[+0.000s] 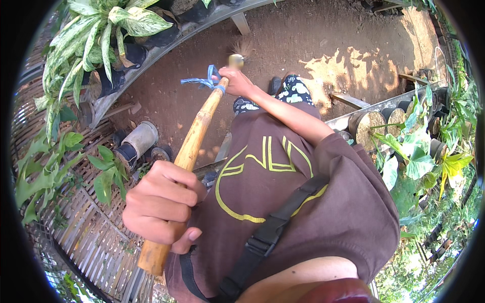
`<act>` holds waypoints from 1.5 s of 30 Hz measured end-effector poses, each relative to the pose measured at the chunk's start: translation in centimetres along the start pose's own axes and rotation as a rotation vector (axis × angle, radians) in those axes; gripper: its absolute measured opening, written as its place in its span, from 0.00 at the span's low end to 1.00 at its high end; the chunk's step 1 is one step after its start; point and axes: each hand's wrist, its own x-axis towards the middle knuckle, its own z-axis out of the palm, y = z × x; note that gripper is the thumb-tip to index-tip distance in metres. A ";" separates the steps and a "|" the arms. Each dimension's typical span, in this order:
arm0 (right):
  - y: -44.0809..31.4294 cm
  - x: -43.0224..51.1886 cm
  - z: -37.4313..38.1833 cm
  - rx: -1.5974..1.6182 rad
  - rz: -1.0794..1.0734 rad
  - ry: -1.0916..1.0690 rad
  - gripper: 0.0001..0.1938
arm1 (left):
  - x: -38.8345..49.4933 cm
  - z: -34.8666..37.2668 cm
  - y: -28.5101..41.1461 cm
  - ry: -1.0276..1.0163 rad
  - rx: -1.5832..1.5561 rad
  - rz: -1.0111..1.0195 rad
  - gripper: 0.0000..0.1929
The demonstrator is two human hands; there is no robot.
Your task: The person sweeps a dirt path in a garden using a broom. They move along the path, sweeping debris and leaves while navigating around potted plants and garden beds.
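Observation:
A pole with a smooth, jointed, bamboo-like handle slants away from me in front of my brown T-shirt. My left hand is wrapped round it near its thick upper end, thumb at the top. Farther down the pole, my right hand grips it beside a knotted blue plastic string. Just beyond that hand shows a pale round part, blurred. Thin brown bristles fan out past it, as on a stick broom. How they join the handle is hidden.
Brown bare soil lies underfoot. Variegated potted plants stand on a ledge at upper left. A grey cylindrical pot lies tilted by a slatted bamboo fence. At right are several soil-filled pots and leafy plants.

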 end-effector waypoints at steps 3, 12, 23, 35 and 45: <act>1.0 0.5 -0.9 0.090 0.003 -0.129 0.14 | 0.7 1.9 -1.8 0.046 0.099 -0.048 0.18; 8.7 0.0 -11.8 0.091 0.256 -0.535 0.10 | 6.8 6.0 -12.7 0.184 0.123 -0.067 0.17; 11.0 -0.3 -31.1 0.057 0.301 -0.623 0.07 | 18.8 14.3 -21.6 0.191 0.139 -0.036 0.13; 9.9 -2.4 -41.8 0.025 0.300 -0.435 0.11 | 25.1 17.9 -24.7 0.136 0.018 -0.071 0.15; 8.1 -0.1 -34.3 0.162 0.142 -0.336 0.12 | 26.8 17.6 -22.0 0.095 0.148 -0.102 0.15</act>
